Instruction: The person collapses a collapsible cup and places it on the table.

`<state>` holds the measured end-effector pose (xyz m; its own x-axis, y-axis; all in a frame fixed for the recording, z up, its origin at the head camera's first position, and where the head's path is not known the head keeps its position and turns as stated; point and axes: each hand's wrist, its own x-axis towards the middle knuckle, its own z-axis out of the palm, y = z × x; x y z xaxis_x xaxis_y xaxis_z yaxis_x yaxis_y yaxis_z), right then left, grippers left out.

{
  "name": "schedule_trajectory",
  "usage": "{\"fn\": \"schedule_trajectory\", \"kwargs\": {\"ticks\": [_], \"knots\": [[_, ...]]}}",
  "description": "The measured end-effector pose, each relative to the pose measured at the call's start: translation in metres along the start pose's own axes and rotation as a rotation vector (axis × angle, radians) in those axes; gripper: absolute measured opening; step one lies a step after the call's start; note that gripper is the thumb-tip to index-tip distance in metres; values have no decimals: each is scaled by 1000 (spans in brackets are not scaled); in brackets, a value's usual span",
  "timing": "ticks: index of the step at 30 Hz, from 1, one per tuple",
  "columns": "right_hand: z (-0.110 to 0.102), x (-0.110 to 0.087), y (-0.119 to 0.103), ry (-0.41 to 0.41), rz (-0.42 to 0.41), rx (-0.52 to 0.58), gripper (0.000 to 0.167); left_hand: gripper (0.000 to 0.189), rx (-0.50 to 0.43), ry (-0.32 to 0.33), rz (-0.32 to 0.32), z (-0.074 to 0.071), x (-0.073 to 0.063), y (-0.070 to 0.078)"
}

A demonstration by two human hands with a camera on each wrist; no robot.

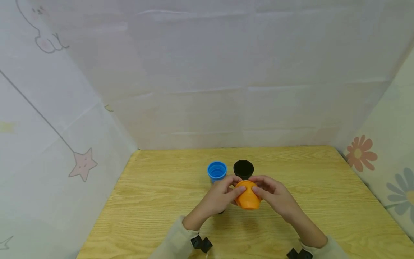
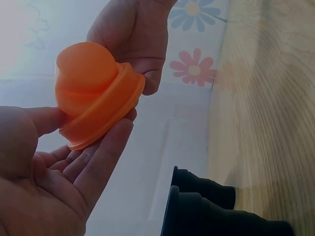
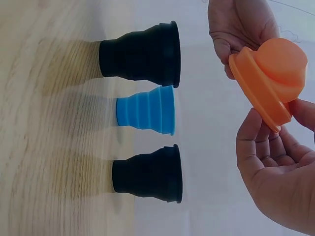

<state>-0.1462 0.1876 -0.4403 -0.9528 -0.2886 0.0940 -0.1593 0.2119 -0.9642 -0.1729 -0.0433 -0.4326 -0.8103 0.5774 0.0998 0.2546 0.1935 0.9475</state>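
An orange collapsible cup (image 1: 248, 197) is held in the air above the table, tilted with its base toward me. Its wall looks partly folded, with a step below the rim in the right wrist view. My left hand (image 1: 220, 197) grips one side, thumb on the wall and fingers under the rim. On the other side my right hand (image 1: 279, 198) pinches it the same way. Behind the hands stand a blue collapsible cup (image 1: 217, 169) and a black collapsible cup (image 1: 244, 168), both upright. A second black cup (image 3: 147, 173) shows in the right wrist view; my left hand mostly hides it in the head view.
The wood-grain table (image 1: 155, 187) is bounded by a pale cloth wall (image 1: 226, 90) at the back and patterned cloth on both sides. In the right wrist view the blue cup (image 3: 146, 110) stands between the two black ones.
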Motion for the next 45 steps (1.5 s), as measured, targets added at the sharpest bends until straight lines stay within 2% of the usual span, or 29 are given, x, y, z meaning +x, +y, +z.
{"fn": "schedule_trajectory", "kwargs": {"ticks": [7, 16, 25, 34, 45], "knots": [[1, 4, 6, 38, -19, -30, 31, 31, 67, 21, 18, 0, 2, 1], [3, 4, 6, 71, -87, -86, 24, 25, 94, 20, 20, -1, 3, 4], [3, 3, 6, 94, -131, -98, 22, 22, 21, 15, -4, -1, 5, 2], [2, 2, 2, 81, -157, -48, 21, 23, -92, -4, -22, -2, 5, -1], [3, 2, 2, 105, -229, -59, 18, 22, -71, 33, -26, 0, 5, 3]]}}
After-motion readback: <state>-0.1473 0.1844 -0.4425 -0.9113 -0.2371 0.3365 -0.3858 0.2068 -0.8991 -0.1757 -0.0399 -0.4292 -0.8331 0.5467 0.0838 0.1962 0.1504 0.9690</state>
